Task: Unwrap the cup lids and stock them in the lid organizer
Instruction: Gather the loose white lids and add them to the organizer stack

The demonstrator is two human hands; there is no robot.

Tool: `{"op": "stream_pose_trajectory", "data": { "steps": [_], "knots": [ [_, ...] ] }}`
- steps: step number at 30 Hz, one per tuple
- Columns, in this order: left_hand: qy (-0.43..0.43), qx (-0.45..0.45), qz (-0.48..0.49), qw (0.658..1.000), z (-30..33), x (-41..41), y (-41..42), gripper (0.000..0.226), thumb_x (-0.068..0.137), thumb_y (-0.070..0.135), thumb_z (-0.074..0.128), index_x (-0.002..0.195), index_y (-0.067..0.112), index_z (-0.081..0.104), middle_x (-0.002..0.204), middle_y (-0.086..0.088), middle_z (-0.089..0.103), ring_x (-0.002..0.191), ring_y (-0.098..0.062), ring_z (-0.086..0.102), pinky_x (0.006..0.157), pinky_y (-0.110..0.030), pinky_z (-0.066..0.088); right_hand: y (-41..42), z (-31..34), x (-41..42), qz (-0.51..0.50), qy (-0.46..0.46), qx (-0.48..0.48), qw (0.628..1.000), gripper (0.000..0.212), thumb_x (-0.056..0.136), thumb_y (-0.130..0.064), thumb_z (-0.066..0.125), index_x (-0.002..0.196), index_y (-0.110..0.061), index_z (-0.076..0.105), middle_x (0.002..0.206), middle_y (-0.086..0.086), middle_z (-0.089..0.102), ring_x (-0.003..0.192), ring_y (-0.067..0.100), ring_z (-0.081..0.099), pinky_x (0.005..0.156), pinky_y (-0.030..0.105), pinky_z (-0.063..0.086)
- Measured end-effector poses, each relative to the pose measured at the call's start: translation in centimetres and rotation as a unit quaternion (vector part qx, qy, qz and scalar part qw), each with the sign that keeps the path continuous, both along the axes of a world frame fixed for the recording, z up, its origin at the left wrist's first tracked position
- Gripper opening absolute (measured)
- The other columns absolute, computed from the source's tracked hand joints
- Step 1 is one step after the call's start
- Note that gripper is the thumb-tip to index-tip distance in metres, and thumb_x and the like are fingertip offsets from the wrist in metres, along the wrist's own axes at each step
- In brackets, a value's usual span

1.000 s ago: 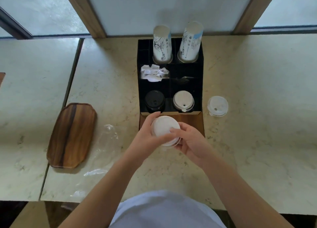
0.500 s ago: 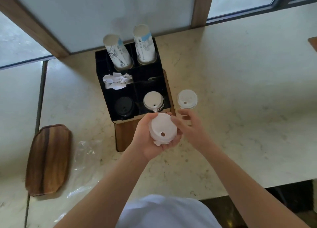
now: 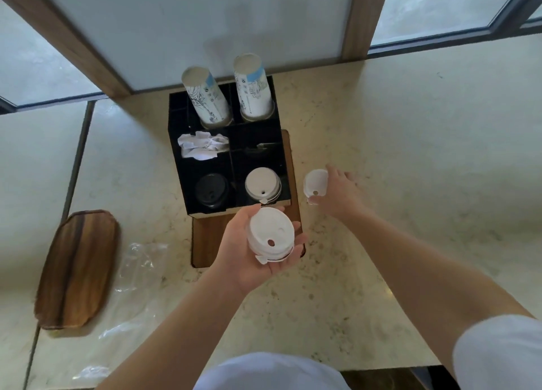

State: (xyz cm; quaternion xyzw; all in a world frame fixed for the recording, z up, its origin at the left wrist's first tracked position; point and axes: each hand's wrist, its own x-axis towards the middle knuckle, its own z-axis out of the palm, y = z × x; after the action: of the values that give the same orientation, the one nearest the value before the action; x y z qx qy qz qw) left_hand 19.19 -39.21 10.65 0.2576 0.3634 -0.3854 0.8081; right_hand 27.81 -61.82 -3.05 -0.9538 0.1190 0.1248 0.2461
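Note:
A small stack of white cup lids (image 3: pixel 270 234) rests in the palm of my left hand (image 3: pixel 252 260), just in front of the black lid organizer (image 3: pixel 228 155). To the right of the organizer, my right hand (image 3: pixel 337 194) grips a single white lid (image 3: pixel 315 182) and tilts it up off the counter. The organizer's front right compartment holds white lids (image 3: pixel 262 185); its front left compartment holds black lids (image 3: pixel 211 190). Crumpled white paper (image 3: pixel 202 146) sits in the middle left compartment.
Two stacks of printed paper cups (image 3: pixel 208 99) stand in the organizer's back row. A wooden board (image 3: pixel 205 237) lies under the organizer. The empty clear plastic wrapper (image 3: pixel 137 275) and a wooden tray (image 3: pixel 76 269) lie on the marble counter (image 3: pixel 410 184) at left.
My right hand left the stack, reached right to the loose lid on the counter and took hold of it. My left hand keeps the stack. The view swung to the right.

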Motion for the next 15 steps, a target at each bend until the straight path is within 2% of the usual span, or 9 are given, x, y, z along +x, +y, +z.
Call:
{"op": "stream_pose_trajectory", "data": {
  "steps": [3, 7, 9, 12, 14, 15],
  "knots": [
    [-0.004, 0.017, 0.005, 1.0, -0.1, 0.0, 0.5, 0.039, 0.089, 0.038, 0.061, 0.099, 0.006, 0.08, 0.12, -0.026, 0.071, 0.11, -0.048, 0.068, 0.078, -0.049, 0.059, 0.2, -0.4, 0.0, -0.013, 0.003, 0.012, 1.0, 0.098, 0.071, -0.051, 0.082, 0.149, -0.015, 0.035, 0.143, 0.007, 0.054, 0.13, 0.035, 0.046, 0.099, 0.05, 0.047],
    [0.004, 0.026, 0.017, 1.0, 0.0, 0.1, 1.2, 0.041, 0.088, 0.034, 0.064, 0.111, 0.002, 0.074, 0.118, -0.029, 0.071, 0.107, -0.05, 0.068, 0.081, -0.053, 0.059, 0.8, 2.1, -1.5, -0.107, -0.022, 0.11, 0.988, 0.102, 0.069, -0.058, 0.081, 0.151, -0.015, 0.037, 0.145, 0.007, 0.051, 0.129, 0.03, 0.049, 0.103, 0.049, 0.048],
    [0.001, 0.029, 0.009, 1.0, 0.1, 0.1, 1.6, 0.044, 0.087, 0.033, 0.065, 0.119, 0.003, 0.07, 0.117, -0.029, 0.071, 0.108, -0.051, 0.068, 0.085, -0.056, 0.057, 2.1, 5.2, -3.1, -0.105, -0.084, 0.162, 0.978, 0.098, 0.065, -0.063, 0.081, 0.146, -0.022, 0.044, 0.139, -0.002, 0.053, 0.121, 0.02, 0.052, 0.096, 0.038, 0.049],
    [-0.01, 0.028, -0.012, 0.999, 0.2, -0.1, 2.1, 0.055, 0.081, 0.033, 0.07, 0.13, 0.007, 0.065, 0.12, -0.027, 0.07, 0.11, -0.048, 0.068, 0.091, -0.06, 0.055, 4.4, 10.6, -6.6, 0.014, -0.104, 0.257, 0.961, 0.088, 0.059, -0.066, 0.081, 0.136, -0.038, 0.049, 0.127, -0.024, 0.051, 0.114, 0.001, 0.049, 0.091, 0.019, 0.041],
    [-0.032, 0.03, -0.023, 0.999, 0.3, -0.3, 2.4, 0.06, 0.074, 0.032, 0.074, 0.128, 0.008, 0.066, 0.118, -0.024, 0.072, 0.101, -0.045, 0.071, 0.09, -0.059, 0.055, 5.7, 13.5, -8.9, 0.131, -0.081, 0.25, 0.956, 0.086, 0.06, -0.066, 0.082, 0.135, -0.041, 0.048, 0.125, -0.032, 0.045, 0.119, -0.006, 0.041, 0.09, 0.014, 0.036],
    [-0.043, 0.039, -0.032, 0.998, 0.4, -0.5, 2.5, 0.056, 0.074, 0.035, 0.073, 0.124, 0.009, 0.068, 0.115, -0.021, 0.073, 0.096, -0.042, 0.073, 0.086, -0.055, 0.056, 6.2, 14.3, -9.7, 0.173, -0.075, 0.232, 0.954, 0.086, 0.06, -0.065, 0.082, 0.135, -0.04, 0.048, 0.125, -0.031, 0.045, 0.119, -0.005, 0.039, 0.092, 0.016, 0.036]
  ]
}}
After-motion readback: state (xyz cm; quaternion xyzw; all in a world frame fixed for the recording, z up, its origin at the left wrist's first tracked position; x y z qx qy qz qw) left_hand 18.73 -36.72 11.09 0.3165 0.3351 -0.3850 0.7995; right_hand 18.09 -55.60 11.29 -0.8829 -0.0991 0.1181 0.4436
